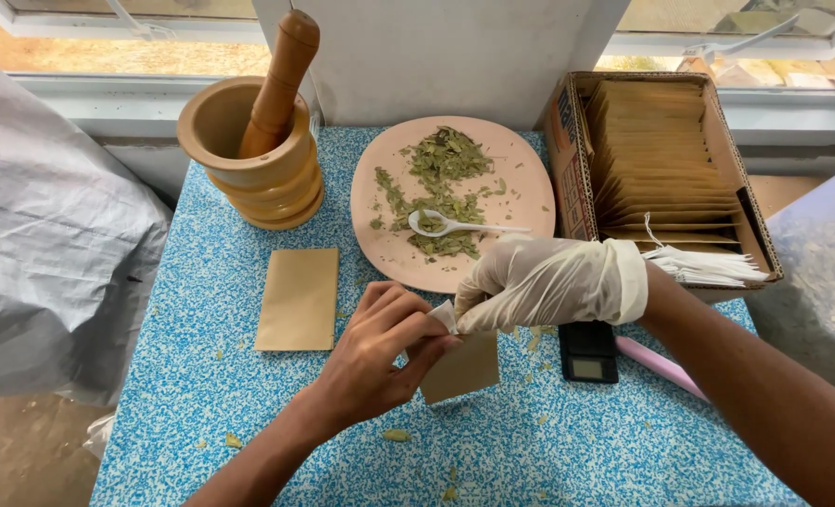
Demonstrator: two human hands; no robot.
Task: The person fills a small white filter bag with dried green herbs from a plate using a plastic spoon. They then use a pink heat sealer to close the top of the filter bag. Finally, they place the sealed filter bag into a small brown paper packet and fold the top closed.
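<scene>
Sachet (461, 368) held above counter (201, 376) | our left hand (380, 352) pinches its top; gloved right hand (539, 282) pinches white filter bag (444, 315) at its mouth | step, we judge: inserting bag; next needs mouth kept open | leaf plate (520, 160) behind.

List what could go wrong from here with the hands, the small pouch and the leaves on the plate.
1. The left hand and gloved right hand pinch a white filter bag at the brown pouch; it might tear or spill.
2. The spoon lies loose among dried leaves on the plate; a right-arm knock could scatter them.
3. Crumbs near the scale may dirty it.
</scene>
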